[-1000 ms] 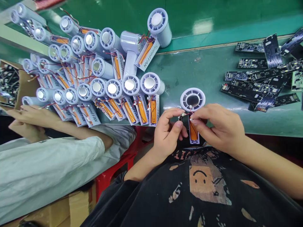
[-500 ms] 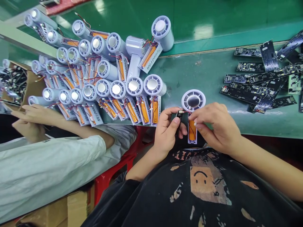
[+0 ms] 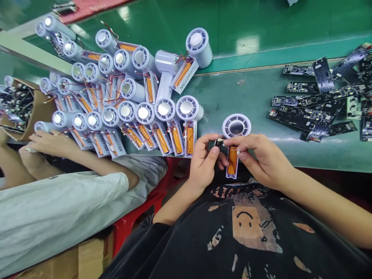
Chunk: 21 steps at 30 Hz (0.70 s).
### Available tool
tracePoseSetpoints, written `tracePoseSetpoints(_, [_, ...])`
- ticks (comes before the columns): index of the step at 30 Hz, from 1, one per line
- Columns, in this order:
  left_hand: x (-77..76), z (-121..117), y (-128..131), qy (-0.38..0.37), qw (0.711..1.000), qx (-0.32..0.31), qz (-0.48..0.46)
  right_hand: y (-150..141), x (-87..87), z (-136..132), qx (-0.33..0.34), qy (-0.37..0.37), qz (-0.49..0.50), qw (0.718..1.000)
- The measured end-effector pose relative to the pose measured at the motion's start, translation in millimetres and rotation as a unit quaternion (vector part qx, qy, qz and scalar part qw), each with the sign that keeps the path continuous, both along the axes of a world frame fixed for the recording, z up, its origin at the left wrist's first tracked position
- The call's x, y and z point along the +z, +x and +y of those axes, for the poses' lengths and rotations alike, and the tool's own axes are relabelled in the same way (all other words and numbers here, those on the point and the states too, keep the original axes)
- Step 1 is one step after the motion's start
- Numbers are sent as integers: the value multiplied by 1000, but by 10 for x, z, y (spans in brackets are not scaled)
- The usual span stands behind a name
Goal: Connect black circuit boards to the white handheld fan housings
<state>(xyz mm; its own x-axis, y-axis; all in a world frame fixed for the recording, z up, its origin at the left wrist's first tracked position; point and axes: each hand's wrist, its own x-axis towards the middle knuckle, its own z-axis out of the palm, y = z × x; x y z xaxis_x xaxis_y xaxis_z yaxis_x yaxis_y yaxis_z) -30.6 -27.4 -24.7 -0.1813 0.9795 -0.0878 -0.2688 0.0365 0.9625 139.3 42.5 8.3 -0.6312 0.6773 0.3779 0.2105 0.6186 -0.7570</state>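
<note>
A pale lilac hand fan (image 3: 236, 126) stands on its round head at the green table's near edge, its open handle with an orange battery (image 3: 232, 160) pointing toward me. My left hand (image 3: 205, 162) pinches a small black circuit board (image 3: 218, 142) against the top of the handle. My right hand (image 3: 261, 159) grips the handle from the right, its thumb and forefinger pinched at the wires beside the board. Thin red wires run from the fan head to the board.
Several similar open fans (image 3: 162, 110) lie in rows at the left. Black circuit boards (image 3: 314, 106) are scattered at the right. A co-worker in a white sleeve (image 3: 58, 209) reaches in at the left beside a cardboard box (image 3: 31, 112) of parts.
The small black board has been brought closer against the fan's handle, and my right fingers have shifted up to the wires. The co-worker's hands have moved slightly.
</note>
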Motion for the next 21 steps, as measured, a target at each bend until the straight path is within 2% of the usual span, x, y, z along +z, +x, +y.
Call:
tracePoseSetpoints(3, [-10,5,3,5,1000,-8,-16,-6,-7,24,62,0,1,998])
tracePoseSetpoints(5, [4,-6,5,9,1000,-7,-10,-10,-8,15,62,18,-40,997])
tracePoseSetpoints(7, [39,-23,9,12,1000,-12,13,-17,-2,-12,21,48,-74,996])
tracePoseSetpoints(10, [106,-49,20,26,997,-31,72,-31,27,-57,-68,96,-76,990])
tracePoseSetpoints(12, [136,-60,28,44,994,-39,98,-41,55,-76,-104,122,-87,983])
tracePoseSetpoints(21, [130,-61,57,71,988,-39,130,-89,110,-97,-152,179,-136,962])
